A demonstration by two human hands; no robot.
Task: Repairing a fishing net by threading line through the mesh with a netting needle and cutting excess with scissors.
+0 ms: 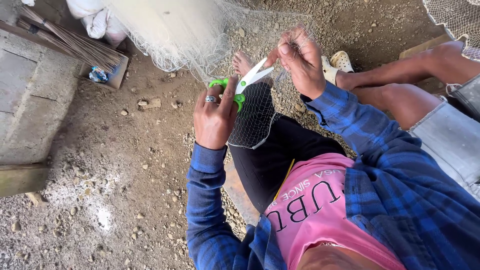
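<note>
My left hand (215, 117), with a ring on one finger, grips green-handled scissors (245, 82); the blades are parted and point up-right toward a strand of net. My right hand (300, 60) pinches a fold of fine white fishing net (252, 120) just past the blade tips and holds it taut. The net drapes over my black-trousered knee (280, 150) and runs up to a bigger heap (175, 30) at the top. My bare foot (242, 62) shows behind the scissors.
Another person's bare legs (400, 90) in grey shorts, with cream clogs (337, 62), sit close on the right. A stick broom (70, 42) leans on a concrete step (30, 100) at the left. White sacks (97, 20) lie at the top. Gravelly dirt ground (125, 175) surrounds me.
</note>
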